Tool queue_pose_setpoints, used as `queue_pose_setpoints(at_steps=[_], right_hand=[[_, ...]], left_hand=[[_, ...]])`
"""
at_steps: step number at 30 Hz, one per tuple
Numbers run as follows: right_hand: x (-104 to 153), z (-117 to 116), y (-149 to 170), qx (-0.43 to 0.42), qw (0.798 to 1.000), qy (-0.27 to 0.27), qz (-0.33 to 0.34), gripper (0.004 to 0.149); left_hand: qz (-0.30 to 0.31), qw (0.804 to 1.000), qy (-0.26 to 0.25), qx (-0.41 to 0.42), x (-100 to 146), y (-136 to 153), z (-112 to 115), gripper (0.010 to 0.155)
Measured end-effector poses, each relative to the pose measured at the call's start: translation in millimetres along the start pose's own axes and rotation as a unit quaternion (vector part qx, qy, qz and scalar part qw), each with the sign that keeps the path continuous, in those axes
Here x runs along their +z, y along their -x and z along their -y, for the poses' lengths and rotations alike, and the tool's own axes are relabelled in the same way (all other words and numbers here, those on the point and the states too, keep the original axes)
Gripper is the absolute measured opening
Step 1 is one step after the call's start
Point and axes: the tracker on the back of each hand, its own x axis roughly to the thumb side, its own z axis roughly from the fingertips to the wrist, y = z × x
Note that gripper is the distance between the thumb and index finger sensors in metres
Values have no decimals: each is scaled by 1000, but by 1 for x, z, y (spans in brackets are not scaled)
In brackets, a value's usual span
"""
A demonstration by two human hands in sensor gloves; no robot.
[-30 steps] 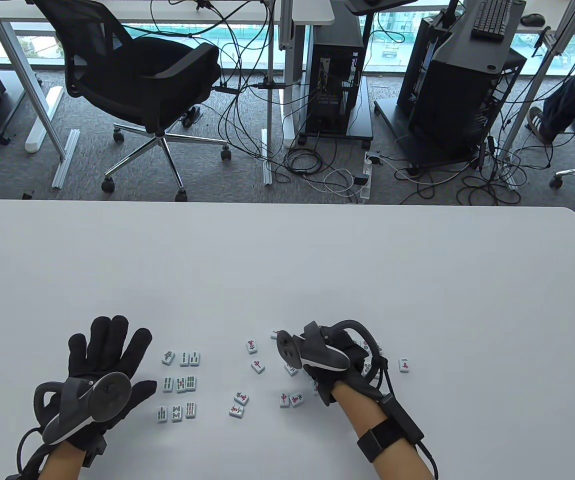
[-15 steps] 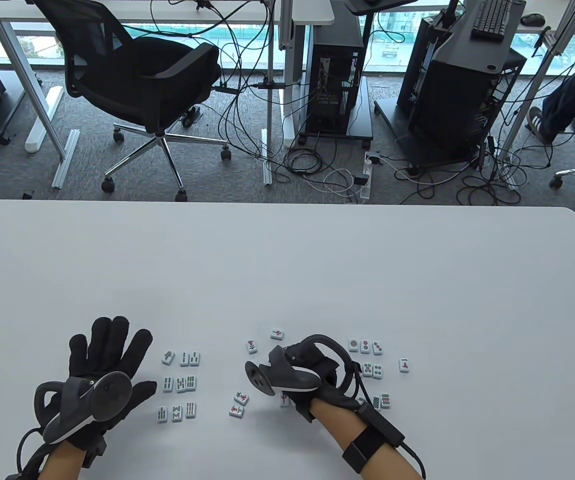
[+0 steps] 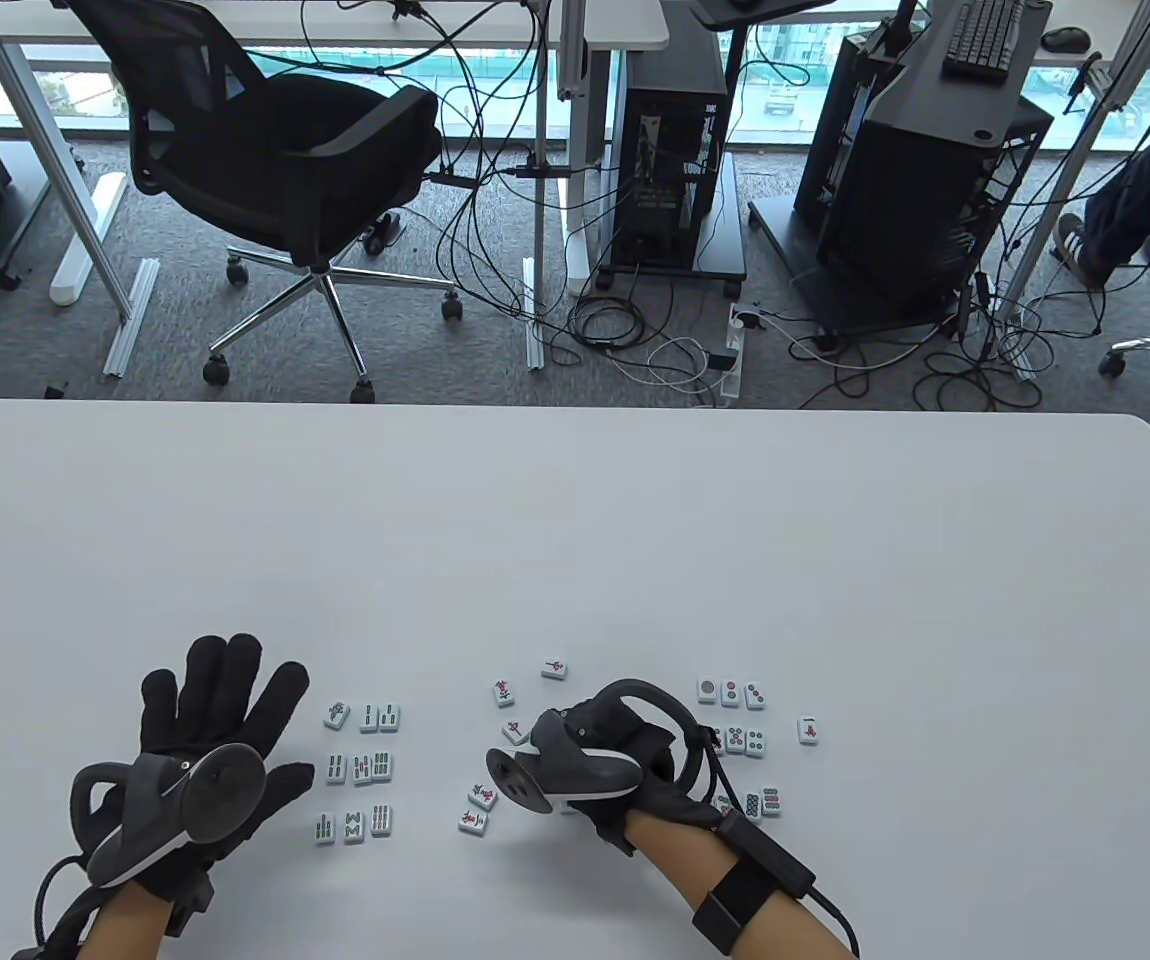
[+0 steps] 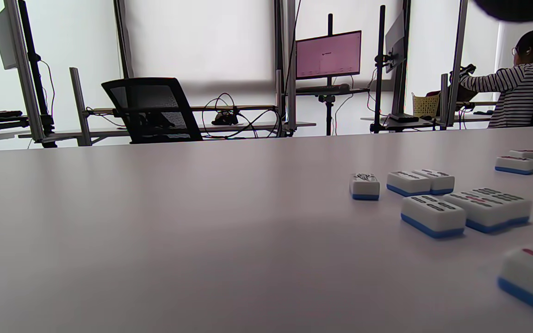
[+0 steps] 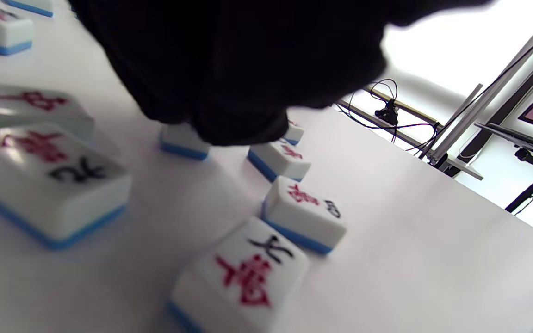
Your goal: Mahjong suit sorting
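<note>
Small white tiles with blue backs lie in three patches near the front edge of the table. Bamboo tiles [image 3: 360, 770] form a grid at the left and show close in the left wrist view [image 4: 433, 215]. My left hand [image 3: 220, 700] lies flat beside them, fingers spread, holding nothing. Character tiles [image 3: 480, 805] are scattered in the middle, and my right hand [image 3: 625, 755] hovers over them with fingers curled down. Its fingertips [image 5: 238, 125] sit on one tile [image 5: 181, 141]; pinch or press is hidden. Dot tiles [image 3: 735, 715] lie to the right.
One character tile [image 3: 808, 730] lies alone right of the dot tiles. The white table top [image 3: 575, 520] runs far back to its edge. Beyond it are an office chair [image 3: 275, 150], computer towers and cables. A seated person [image 4: 516, 88] shows in the background.
My right hand moved left from over the dot tiles to the character tiles, uncovering the dot group and covering some middle tiles. The left hand stayed put.
</note>
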Motion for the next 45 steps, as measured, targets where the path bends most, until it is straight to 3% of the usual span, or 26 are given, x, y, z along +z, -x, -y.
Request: queue_pose_setpoints(at_steps=[8, 14, 22, 28, 38, 45], right_hand=[[4, 0, 9, -28, 1000, 11, -6, 48], [-4, -5, 9, -52, 998, -32, -21, 48], [3, -7, 14, -67, 997, 14, 20, 47], [0, -3, 23, -125, 990, -36, -46, 49], [-19, -7, 8, -109, 985, -102, -84, 57], [-20, -9, 8, -156, 980, -87, -93, 55]], left_hand=[[0, 1000, 6, -4, 0, -1, 1, 86], [3, 1000, -2, 0, -1, -1, 2, 85], [5, 1000, -4, 2, -1, -1, 3, 85], [6, 1000, -2, 0, -2, -1, 4, 84], [6, 1000, -1, 0, -1, -1, 4, 85], [6, 1000, -1, 0, -1, -1, 5, 84]])
